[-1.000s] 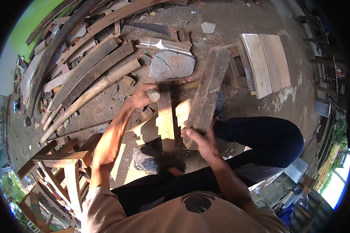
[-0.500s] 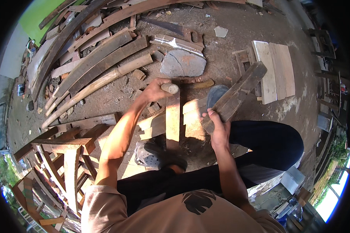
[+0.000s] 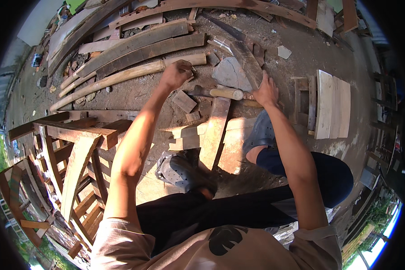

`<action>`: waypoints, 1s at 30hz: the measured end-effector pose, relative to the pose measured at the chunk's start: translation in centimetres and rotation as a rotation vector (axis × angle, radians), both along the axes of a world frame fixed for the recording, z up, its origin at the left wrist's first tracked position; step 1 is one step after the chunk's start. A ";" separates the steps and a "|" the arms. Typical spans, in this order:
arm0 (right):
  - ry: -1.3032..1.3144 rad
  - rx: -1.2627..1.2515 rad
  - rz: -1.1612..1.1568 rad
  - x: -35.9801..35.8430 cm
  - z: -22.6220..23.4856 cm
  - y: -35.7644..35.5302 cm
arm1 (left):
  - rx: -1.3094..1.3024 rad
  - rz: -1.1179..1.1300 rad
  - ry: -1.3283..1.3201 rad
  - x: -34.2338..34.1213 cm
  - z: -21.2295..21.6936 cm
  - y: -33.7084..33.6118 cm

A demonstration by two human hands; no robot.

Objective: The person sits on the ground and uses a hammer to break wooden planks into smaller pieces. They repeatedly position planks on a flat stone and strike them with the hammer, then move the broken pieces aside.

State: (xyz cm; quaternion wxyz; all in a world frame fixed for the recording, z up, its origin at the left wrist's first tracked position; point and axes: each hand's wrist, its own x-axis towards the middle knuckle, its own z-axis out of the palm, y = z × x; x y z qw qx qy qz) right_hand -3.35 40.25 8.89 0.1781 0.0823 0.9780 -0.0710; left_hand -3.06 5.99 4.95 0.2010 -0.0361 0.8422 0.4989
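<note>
My left hand (image 3: 177, 74) is raised over the ground near the end of a bamboo pole (image 3: 139, 75), its fingers curled around something too small to make out. My right hand (image 3: 266, 91) grips the near end of a dark wooden block (image 3: 246, 63), which lies slanted over a flat grey stone (image 3: 227, 74). A short round wooden piece (image 3: 229, 93) lies across the top of a plank (image 3: 216, 130) between my feet. Beside my right wrist shows a brown wooden handle (image 3: 251, 103), partly hidden.
Old beams (image 3: 153, 56) and scrap wood pile up at the far left. A wooden frame (image 3: 78, 130) stands at the left. Pale boards (image 3: 332, 104) lie at the right, and a saw blade (image 3: 222, 27) lies at the back. Small wood offcuts (image 3: 184, 101) are scattered near the plank.
My left hand has let go of the round wooden piece and moved away from it. My right hand has carried the wooden block forward and left, onto the stone. The view has shifted.
</note>
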 end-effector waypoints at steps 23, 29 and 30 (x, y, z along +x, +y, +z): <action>-0.285 0.042 0.855 2.6 17.6 -11.5 | -0.715 -0.601 0.235 14.1 -8.5 5.0; -0.365 0.074 0.836 1.3 13.8 -12.6 | -0.801 -0.719 0.020 13.3 -9.2 5.7; -0.409 0.076 0.839 1.1 13.4 -13.3 | -0.799 -0.690 -0.059 13.4 -9.8 5.6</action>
